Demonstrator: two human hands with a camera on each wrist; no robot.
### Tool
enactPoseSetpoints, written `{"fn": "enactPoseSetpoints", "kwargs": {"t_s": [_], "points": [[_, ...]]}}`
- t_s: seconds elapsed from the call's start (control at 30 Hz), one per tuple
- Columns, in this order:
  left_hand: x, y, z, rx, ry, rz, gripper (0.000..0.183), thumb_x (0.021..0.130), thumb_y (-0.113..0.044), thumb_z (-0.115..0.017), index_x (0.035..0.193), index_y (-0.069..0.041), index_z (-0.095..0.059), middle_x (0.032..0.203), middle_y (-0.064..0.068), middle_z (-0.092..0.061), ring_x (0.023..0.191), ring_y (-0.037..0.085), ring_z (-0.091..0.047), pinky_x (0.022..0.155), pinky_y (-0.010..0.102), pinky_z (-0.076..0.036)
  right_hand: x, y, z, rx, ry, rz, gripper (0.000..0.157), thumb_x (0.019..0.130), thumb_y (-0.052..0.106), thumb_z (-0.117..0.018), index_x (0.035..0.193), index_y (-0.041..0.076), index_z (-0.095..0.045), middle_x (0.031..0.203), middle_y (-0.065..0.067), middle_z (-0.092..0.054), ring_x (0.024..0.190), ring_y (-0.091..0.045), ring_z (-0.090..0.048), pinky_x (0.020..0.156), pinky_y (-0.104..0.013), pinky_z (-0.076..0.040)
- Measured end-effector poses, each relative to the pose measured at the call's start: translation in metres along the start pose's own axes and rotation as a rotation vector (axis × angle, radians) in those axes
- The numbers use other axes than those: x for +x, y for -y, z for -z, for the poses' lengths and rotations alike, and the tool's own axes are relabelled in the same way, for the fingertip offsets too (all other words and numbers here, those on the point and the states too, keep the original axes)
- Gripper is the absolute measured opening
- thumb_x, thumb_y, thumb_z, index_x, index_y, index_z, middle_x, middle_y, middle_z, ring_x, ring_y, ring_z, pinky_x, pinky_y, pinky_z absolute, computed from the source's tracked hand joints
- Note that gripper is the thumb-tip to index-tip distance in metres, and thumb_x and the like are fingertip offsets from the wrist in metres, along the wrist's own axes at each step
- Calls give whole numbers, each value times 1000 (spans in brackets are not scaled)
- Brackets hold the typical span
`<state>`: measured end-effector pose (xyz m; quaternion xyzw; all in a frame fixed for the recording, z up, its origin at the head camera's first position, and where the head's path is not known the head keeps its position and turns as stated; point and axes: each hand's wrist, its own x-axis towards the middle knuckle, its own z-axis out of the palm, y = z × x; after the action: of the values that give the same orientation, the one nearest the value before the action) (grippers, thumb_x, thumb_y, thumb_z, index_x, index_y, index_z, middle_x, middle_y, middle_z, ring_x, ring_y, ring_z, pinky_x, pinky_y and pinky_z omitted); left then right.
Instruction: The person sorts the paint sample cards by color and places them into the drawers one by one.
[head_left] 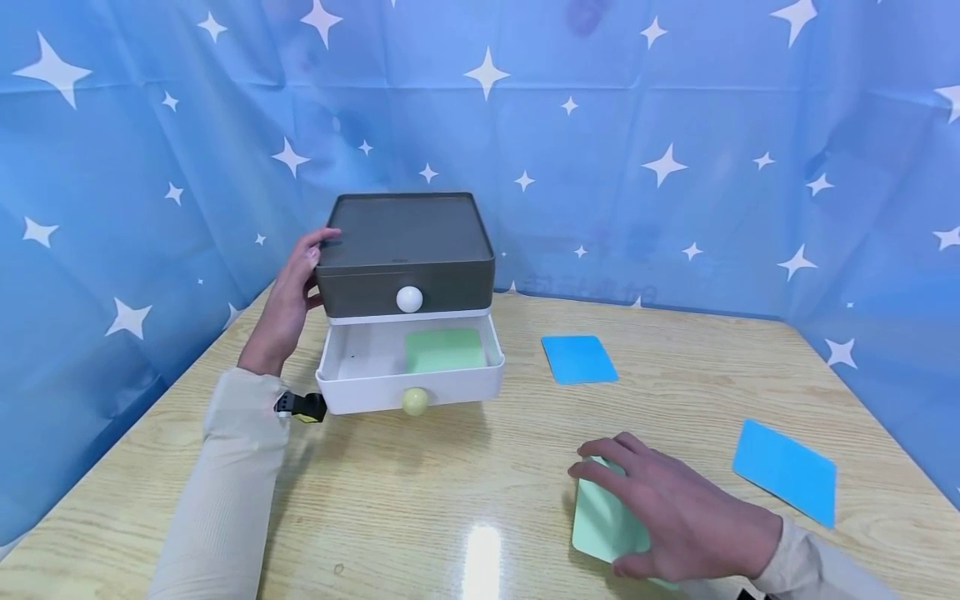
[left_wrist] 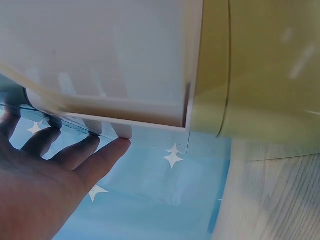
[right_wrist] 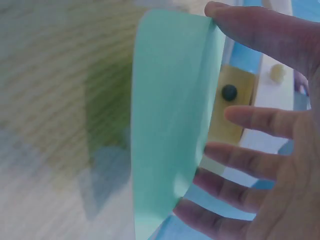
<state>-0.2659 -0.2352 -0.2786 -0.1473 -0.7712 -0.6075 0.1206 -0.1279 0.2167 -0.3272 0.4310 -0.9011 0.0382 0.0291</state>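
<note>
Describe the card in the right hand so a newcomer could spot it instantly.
Over the wooden table, to the right of the dark-topped box, find the right hand. It holds a mint-green card with rounded corners. Unlike the two blue cards and the green piece in the open drawer, it is gripped.

Head pic bright w/ tbl [head_left: 420, 492] glare; R-wrist pic soft.
</note>
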Motion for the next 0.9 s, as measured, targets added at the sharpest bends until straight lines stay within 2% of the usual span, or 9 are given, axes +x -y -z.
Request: {"fn": "enactPoseSetpoints", "kwargs": {"t_s": [0.23, 0.6, 0.9], "points": [[0, 0, 1, -3, 2, 5, 53, 108, -51, -23, 155, -30, -32, 163, 6, -24, 146, 39, -32, 111, 67, -27, 7, -1, 4, -30, -94, 68, 81, 58, 48, -94, 126, 25, -57, 134, 2, -56, 111, -14, -53, 75, -31, -55], [1, -2, 1, 2, 2, 10, 52, 108, -51, -23, 155, -31, -32, 164, 6, -24, 146, 39, -32, 112, 68, -26, 18, -2, 17, -18, -51, 78, 69, 66, 48, -90, 125, 28, -61, 139, -1, -54, 117, -17, -53, 82, -36, -55], [1, -1, 0, 12, -3, -1, 53, 108, -51, -23, 156, -30, -32, 165, 7, -22, 147, 42, -30, 112, 71, -25, 31, 1, 27, 24, -68, 67, 65, 71, 46, -88, 127, 31, -59, 146, 2, -50, 126, -21, -50, 85, -39, -56]]}}
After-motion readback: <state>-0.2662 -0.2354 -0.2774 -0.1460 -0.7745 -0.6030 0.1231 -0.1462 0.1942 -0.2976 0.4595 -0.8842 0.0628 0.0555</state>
